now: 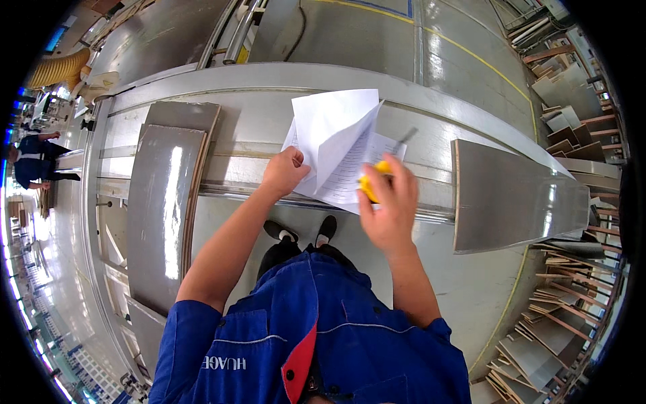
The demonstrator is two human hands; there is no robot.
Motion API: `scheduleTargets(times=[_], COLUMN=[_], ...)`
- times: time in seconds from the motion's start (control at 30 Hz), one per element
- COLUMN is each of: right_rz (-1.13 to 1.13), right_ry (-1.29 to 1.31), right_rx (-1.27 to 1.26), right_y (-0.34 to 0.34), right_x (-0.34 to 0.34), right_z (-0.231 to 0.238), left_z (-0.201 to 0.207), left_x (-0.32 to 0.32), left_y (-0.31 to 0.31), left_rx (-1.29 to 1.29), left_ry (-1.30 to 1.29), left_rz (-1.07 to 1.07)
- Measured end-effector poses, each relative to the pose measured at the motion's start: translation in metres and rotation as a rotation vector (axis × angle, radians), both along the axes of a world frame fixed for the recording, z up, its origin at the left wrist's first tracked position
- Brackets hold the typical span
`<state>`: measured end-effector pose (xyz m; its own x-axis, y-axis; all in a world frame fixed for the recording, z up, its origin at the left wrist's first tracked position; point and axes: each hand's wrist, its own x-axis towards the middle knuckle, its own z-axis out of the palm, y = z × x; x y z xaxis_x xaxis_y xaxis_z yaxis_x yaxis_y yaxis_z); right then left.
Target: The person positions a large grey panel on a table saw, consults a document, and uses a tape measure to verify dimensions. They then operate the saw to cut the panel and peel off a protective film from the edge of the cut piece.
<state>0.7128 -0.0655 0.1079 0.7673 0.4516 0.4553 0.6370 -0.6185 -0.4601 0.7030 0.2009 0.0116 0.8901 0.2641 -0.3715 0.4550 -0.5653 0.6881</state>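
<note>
A stack of white printed sheets (pixel 336 145) lies on the metal rail of the bench in front of me, its upper pages lifted and folded over. My left hand (pixel 286 173) is closed with fingers curled at the left edge of the papers. In my right hand (pixel 390 209), over the papers' right side, is a yellow tool (pixel 368 190) with a thin grey end pointing up and right. Motion blur and my fingers hide its exact kind.
Grey-faced boards (pixel 156 202) are stacked at the left, and another grey panel (pixel 511 195) lies at the right. Racks of board offcuts (pixel 572 296) line the far right. A person (pixel 35 161) stands at the far left, near a yellow hose (pixel 60 69).
</note>
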Motion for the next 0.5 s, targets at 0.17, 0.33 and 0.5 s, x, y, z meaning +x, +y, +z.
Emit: scheduleTargets(times=[0.17, 0.33, 0.5], right_rz=[0.17, 0.038, -0.188], right_ry=[0.202, 0.198, 0.125], right_rx=[-0.306, -0.237, -0.174], right_y=[0.021, -0.007, -0.029], right_x=[-0.002, -0.013, -0.008], right_z=[-0.004, 0.004, 0.038], left_z=[0.015, 0.013, 0.008], left_x=[-0.001, 0.002, 0.008], left_y=[-0.024, -0.045, -0.061], left_rx=[0.322, 0.792, 0.662], left_ry=[0.01, -0.417, -0.405], left_rz=[-0.271, -0.707, -0.856])
